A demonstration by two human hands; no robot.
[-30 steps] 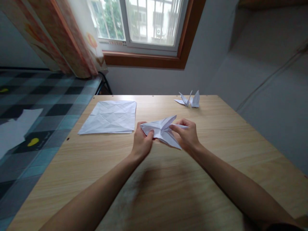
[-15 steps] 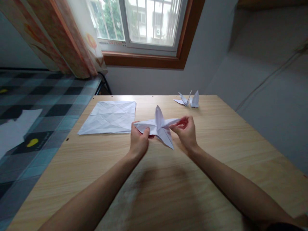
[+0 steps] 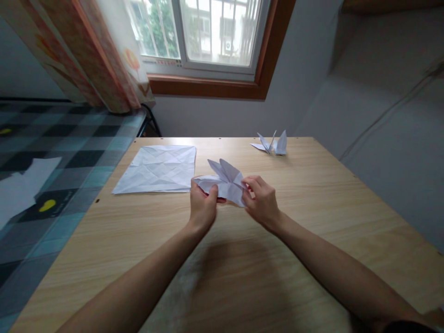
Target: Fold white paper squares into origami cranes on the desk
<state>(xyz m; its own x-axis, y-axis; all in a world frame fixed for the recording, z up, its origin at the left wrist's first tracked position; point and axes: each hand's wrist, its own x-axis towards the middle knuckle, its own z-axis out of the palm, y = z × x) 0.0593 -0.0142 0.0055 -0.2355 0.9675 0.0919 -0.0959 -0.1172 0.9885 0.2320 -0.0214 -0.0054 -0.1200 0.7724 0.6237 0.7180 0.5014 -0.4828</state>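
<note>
A half-folded white paper figure [image 3: 225, 183] is held just above the wooden table [image 3: 312, 222] between both my hands. My left hand [image 3: 203, 206] pinches its left point with thumb and fingers closed. My right hand [image 3: 262, 203] pinches its right side, fingers curled onto the paper. Two pointed flaps stand up from the middle of the figure.
A creased square sheet of white paper [image 3: 156, 169] lies flat at the table's left. A finished folded paper crane [image 3: 272, 144] stands at the far edge. A bed with a checked cover [image 3: 52, 157] adjoins the table on the left; a grey wall runs along the right.
The long right point of the figure has been folded inward. My right hand moved left, closer to my left hand. The upright flaps now lean apart.
</note>
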